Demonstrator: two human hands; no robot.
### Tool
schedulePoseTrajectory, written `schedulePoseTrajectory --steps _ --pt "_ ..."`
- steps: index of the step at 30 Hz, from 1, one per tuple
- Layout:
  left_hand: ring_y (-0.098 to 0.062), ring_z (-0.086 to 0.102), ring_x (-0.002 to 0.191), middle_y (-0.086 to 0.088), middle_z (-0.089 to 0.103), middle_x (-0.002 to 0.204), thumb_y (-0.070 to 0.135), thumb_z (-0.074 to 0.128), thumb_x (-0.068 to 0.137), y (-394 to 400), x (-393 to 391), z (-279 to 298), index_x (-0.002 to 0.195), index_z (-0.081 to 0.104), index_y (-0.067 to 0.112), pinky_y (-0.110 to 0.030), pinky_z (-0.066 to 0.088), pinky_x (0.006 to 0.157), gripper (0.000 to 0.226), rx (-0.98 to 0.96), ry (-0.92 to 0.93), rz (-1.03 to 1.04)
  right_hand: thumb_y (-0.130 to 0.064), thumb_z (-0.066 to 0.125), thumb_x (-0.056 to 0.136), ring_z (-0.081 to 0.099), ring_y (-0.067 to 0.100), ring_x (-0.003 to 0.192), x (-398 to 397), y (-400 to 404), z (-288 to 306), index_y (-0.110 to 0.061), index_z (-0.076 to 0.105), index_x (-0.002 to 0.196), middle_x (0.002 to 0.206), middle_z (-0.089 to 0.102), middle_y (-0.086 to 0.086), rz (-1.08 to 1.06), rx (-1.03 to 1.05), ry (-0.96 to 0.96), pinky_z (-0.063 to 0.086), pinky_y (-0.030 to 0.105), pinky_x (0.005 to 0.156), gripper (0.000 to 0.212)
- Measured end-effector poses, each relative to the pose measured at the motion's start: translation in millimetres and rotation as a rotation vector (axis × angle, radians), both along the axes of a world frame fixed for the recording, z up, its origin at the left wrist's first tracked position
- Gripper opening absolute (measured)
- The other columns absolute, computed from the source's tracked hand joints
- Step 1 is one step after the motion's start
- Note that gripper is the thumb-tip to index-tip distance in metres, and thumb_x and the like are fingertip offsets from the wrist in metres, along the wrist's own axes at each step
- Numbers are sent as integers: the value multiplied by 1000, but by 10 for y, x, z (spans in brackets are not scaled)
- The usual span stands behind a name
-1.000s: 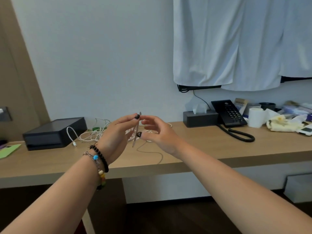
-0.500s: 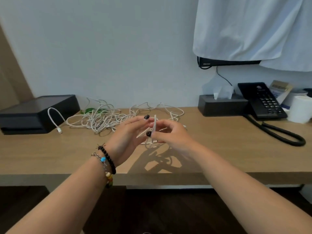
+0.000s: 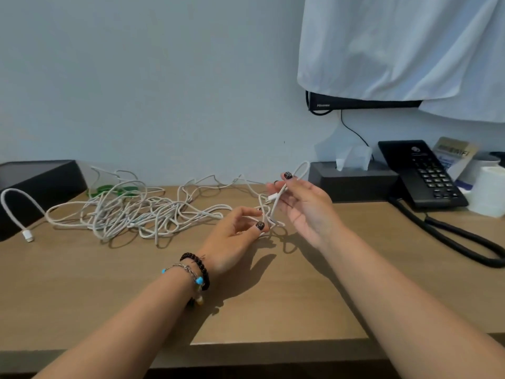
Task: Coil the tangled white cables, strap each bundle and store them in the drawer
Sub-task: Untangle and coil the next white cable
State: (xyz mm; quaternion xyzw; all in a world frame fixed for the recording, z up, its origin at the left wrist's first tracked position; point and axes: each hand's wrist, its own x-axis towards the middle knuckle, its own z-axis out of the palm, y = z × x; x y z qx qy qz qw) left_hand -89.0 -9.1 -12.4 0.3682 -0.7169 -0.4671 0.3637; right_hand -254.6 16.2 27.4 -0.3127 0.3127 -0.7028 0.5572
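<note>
The white cables (image 3: 131, 212) lie in a loose, uncoiled tangle on the wooden surface, spreading away to the left of the left hand's fingers (image 3: 250, 212). One strand arches up at the far left and ends in a small white plug (image 3: 28, 236). From the heap a single thin white cable (image 3: 276, 201) rises to the right, pinched near its connector end between the right hand's fingers (image 3: 287, 177). Above those fingertips it curls into a small loop; below them it drops to the left thumb, where a few small loops lie.
</note>
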Motion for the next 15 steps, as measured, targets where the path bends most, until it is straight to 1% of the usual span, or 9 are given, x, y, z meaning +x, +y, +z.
schedulePoseTrajectory --steps 2,4,5,6,8,9,11,13,15 --pt "-11 67 105 5 72 109 24 64 93 -110 -49 -36 118 55 29 -33 51 98 27 -37 -75 -23 -1 52 97 73 25 86 -68 -95 -13 2 59 105 78 72 13 -12 10 -87 57 40 88 11" --pt "-6 61 109 12 66 114 29 68 89 -194 -109 -73 124 53 32 -21 46 99 38 -116 -197 -34 -1 49 98 73 26 87 -103 -168 -41 4 59 113 81 70 15 -30 26 -117 58 41 87 18" --pt "-4 56 112 14 60 118 30 69 88 -224 -151 -96 128 50 32 -14 41 98 45 -205 -285 -3 -1 48 99 72 26 84 -110 -197 -69 4 58 115 80 68 15 -44 36 -116 58 42 86 20" --pt "-3 51 115 13 54 120 30 70 87 -251 -200 -122 132 47 31 -14 39 98 51 -328 -366 59 -2 46 100 71 24 80 -110 -225 -110 4 58 116 78 64 14 -61 48 -120 59 41 84 21" --pt "-7 46 118 10 44 120 29 69 84 -317 -267 -152 136 44 31 -30 36 106 57 -522 -428 179 -4 44 102 62 17 65 -104 -273 -200 1 59 111 72 54 9 -105 79 -167 62 35 71 18" --pt "-8 45 119 10 41 119 28 69 84 -362 -267 -151 137 43 33 -36 34 108 59 -551 -430 211 -6 43 103 55 13 57 -106 -292 -236 -1 59 108 69 49 7 -131 88 -186 61 30 60 17" --pt "-11 43 122 10 39 119 28 68 84 -440 -204 -152 137 42 36 -38 30 110 60 -558 -446 210 -11 43 103 41 8 46 -115 -314 -270 -6 59 105 64 44 2 -158 76 -136 46 21 43 17" --pt "-11 37 124 10 37 120 30 68 85 -472 -131 -162 137 43 40 -38 31 111 58 -545 -475 165 -15 41 104 31 7 42 -104 -331 -262 -7 56 107 60 42 -1 -131 45 -50 28 18 39 17" --pt "-11 35 124 10 37 122 29 69 86 -460 -113 -155 135 44 41 -35 32 110 56 -547 -461 112 -18 42 104 26 8 42 -85 -346 -261 -8 54 103 57 40 -2 -90 32 24 20 21 40 16"
